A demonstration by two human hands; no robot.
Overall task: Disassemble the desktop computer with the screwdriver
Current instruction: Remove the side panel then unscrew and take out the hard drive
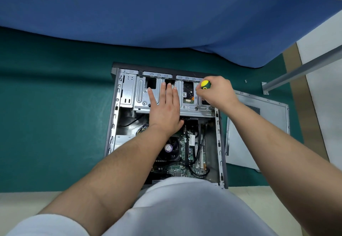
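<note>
— Nearest the camera, what shows?
— White clothing at 6 o'clock, with both bare forearms reaching forward from it over the open computer [166, 128], which lies on its side on the green table [55, 106].

— Where is the left hand?
— The left hand [164, 108] lies flat, fingers straight and spread a little, pressing on the metal drive cage [142, 95] at the 12 o'clock end of the case. It grasps nothing.

— And the right hand?
— The right hand [216, 93] is curled round the screwdriver [205, 84]; only the yellow and green butt of the handle shows, pointing up toward the camera. The shaft and tip are hidden by the fingers, so I cannot tell what the tip touches. It sits over the cage's 3 o'clock corner.

— What else is inside?
— The motherboard [185, 154] with a fan [171, 148] and black cables, toward 6 o'clock of the cage.

— Anything beside the case?
— A grey side panel [259, 128] lies flat at 3 o'clock, just beside the case. Two small screws [245, 81] rest on the table at about 1 o'clock. Blue cloth [148, 13] covers the far side at 12 o'clock.
</note>
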